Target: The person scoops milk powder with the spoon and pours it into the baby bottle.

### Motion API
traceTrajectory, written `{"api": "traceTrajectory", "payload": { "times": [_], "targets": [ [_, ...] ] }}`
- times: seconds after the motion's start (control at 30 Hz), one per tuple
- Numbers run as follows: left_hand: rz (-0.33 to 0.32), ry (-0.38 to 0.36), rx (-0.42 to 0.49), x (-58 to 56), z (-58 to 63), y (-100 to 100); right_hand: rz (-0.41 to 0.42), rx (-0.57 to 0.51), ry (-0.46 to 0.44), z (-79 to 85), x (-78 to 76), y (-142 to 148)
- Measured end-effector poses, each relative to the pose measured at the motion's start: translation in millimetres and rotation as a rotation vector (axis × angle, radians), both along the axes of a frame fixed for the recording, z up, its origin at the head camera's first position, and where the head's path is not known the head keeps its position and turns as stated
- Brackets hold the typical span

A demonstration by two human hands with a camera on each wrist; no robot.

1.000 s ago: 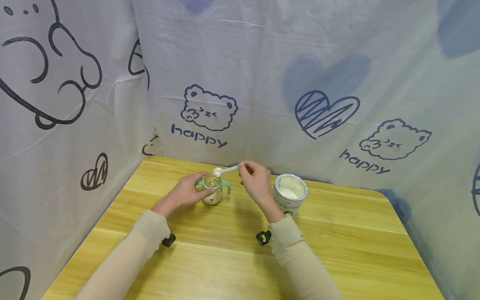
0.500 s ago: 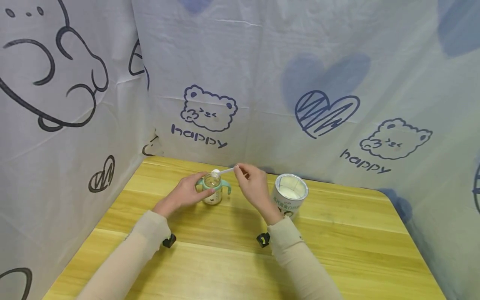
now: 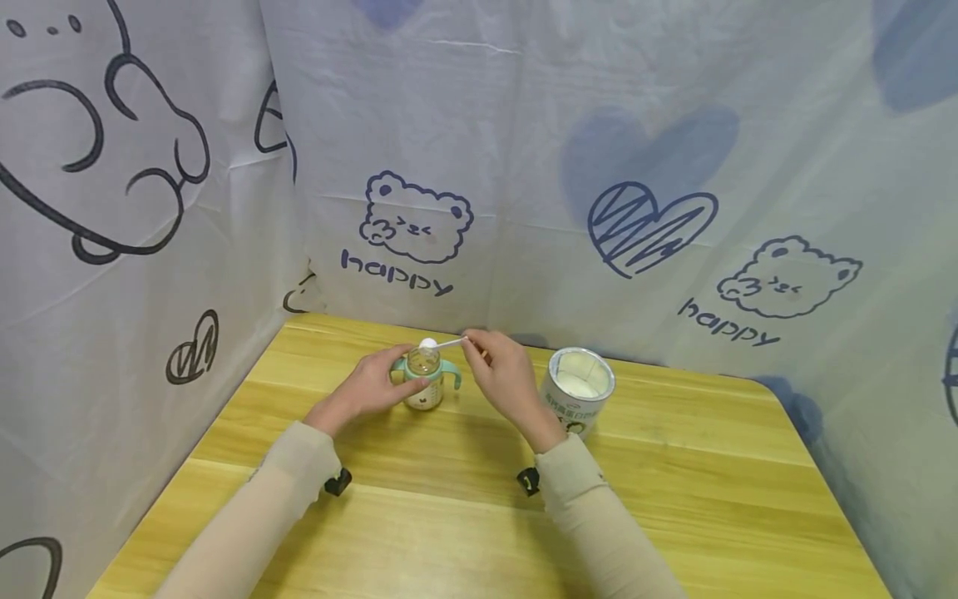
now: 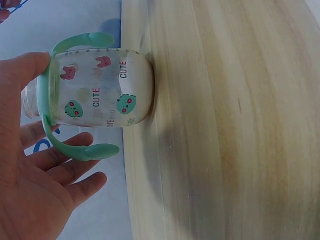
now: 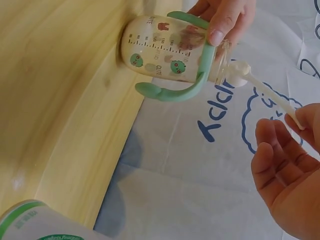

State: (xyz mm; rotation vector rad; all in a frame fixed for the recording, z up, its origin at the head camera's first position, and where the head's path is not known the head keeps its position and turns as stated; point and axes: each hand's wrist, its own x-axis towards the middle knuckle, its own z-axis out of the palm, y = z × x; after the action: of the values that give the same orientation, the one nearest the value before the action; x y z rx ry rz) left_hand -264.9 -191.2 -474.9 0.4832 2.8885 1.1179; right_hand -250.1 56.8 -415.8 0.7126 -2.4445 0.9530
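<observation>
A clear baby bottle (image 3: 425, 393) with a mint-green two-handled collar stands upright on the table, uncapped, pale contents in its lower part. My left hand (image 3: 365, 384) grips it at the collar, thumb on one side and fingers on the other. Between thumb and forefinger, my right hand (image 3: 507, 374) pinches the end of a white scoop's handle (image 5: 275, 95). The scoop's bowl (image 5: 237, 73) is right at the bottle's mouth, its rounded white side showing; what is inside is hidden. Right of that hand stands an open can (image 3: 569, 403) of pale powder, partly behind the right wrist.
The wooden table (image 3: 696, 491) ends at the back against a printed cloth (image 3: 524, 166), and another cloth side (image 3: 224, 208) rises at the left. Each wrist carries a small black camera. The powder can is close beside the right forearm.
My right hand has moved slightly left and down, and the scoop has turned over at the bottle's mouth, so the heaped powder seen before is out of sight. My left hand and the bottle have stayed put.
</observation>
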Motion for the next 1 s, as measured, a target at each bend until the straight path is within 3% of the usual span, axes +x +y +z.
{"api": "traceTrajectory", "payload": {
  "times": [0.33, 1.0],
  "targets": [
    [-0.001, -0.006, -0.002, 0.9, 0.8, 0.6, 0.077, 0.112, 0.215, -3.9, 1.3, 3.5],
    [-0.003, -0.006, 0.005, 0.6, 1.3, 0.4, 0.114, 0.203, 0.381, -9.9, 2.2, 8.8]
  ]
}}
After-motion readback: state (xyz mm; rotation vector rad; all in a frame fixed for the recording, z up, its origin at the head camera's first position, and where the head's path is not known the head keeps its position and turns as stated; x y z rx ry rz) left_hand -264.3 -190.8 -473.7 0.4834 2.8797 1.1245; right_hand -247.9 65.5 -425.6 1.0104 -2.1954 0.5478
